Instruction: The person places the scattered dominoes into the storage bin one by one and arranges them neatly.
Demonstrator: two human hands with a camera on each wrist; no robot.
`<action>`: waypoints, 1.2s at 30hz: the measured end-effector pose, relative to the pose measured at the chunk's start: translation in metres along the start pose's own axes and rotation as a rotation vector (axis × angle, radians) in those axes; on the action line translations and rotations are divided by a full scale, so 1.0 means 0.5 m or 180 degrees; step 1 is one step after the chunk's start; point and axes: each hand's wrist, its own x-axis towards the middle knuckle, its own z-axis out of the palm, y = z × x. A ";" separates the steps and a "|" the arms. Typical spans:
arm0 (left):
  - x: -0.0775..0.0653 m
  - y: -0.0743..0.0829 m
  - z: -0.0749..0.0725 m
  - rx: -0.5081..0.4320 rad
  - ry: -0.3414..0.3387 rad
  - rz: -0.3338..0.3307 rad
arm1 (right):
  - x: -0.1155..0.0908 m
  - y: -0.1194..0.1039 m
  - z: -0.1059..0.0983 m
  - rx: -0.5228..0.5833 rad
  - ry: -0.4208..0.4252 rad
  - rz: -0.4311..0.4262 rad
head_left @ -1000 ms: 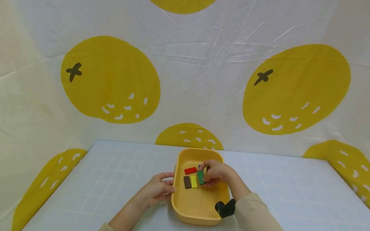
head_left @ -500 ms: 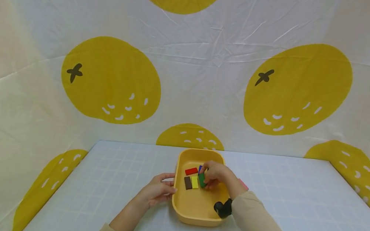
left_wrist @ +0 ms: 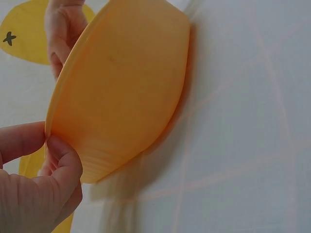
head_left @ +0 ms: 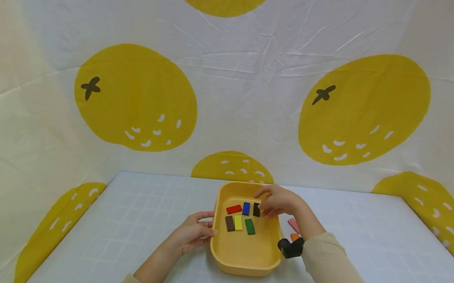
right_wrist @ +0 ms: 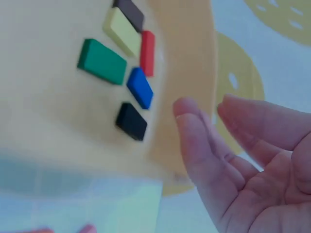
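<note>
My left hand pinches the left rim of a yellow-orange plastic tub between thumb and fingers, as the left wrist view also shows. Over the tub's right side, my right hand has its fingers apart with nothing between them. Flat domino-like blocks lie on the tub floor: red, blue and black farther back, brown, yellow and green nearer. The black block is the closest to my right fingers.
Right of the tub, partly behind my right wrist, a pink block and an orange block lie on the pale checked tabletop. A white cloth with yellow fruit print hangs behind the table.
My right hand has let go of the green block, which now lies on the tub floor, and has moved up and right. The left hand stays on the rim.
</note>
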 end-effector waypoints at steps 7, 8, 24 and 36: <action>0.004 0.000 -0.002 -0.0008 -0.0032 -0.0001 | -0.043 0.044 -0.083 0.0262 -0.0026 -0.0182; 0.004 0.000 -0.002 -0.0006 -0.0033 0.0004 | -0.050 0.051 -0.092 0.0269 -0.0019 -0.0183; 0.006 -0.007 -0.009 -0.0082 -0.0154 0.0058 | -0.086 0.195 -0.125 0.0156 0.0213 0.0097; 0.006 -0.008 -0.008 -0.0070 -0.0151 0.0053 | -0.069 0.242 -0.110 -0.0100 0.0283 0.0044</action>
